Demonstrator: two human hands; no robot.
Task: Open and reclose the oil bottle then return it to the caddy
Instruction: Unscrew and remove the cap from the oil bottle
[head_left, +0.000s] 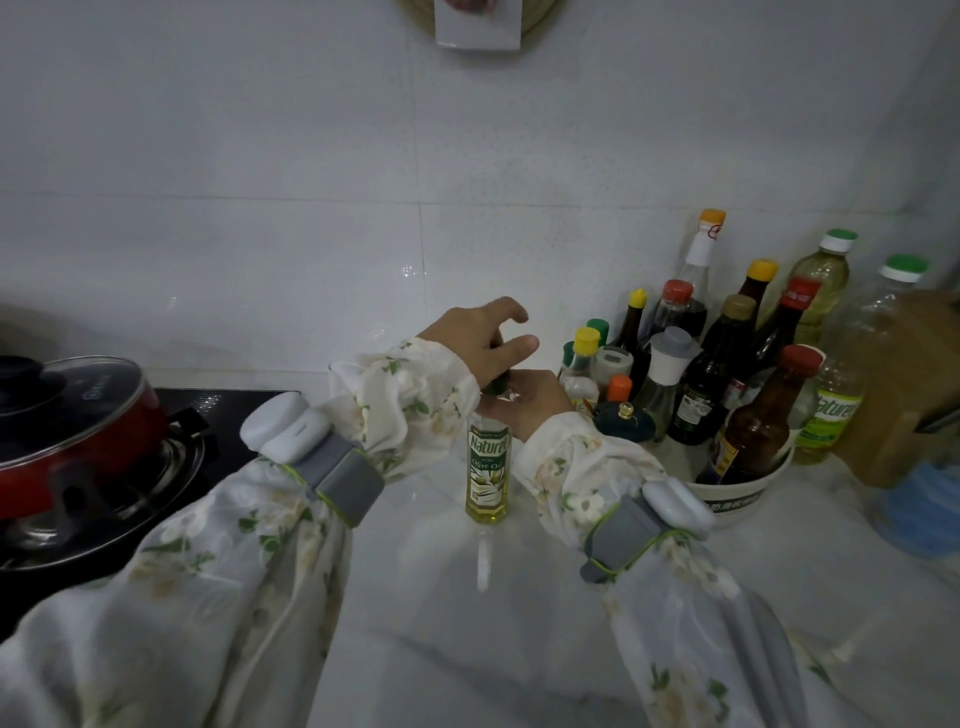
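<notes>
Midway: oil bottle (487, 470) out, left of caddy (737, 493), right hand (530, 402) clasping neck, left hand (480, 338) pinching cap (494, 387); return pending.

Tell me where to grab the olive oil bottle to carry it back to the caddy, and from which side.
Grip the olive oil bottle around its labelled body, coming from the right, the caddy side. It stands upright on the counter, its straight sides exposed below both hands, which crowd the cap.
</notes>
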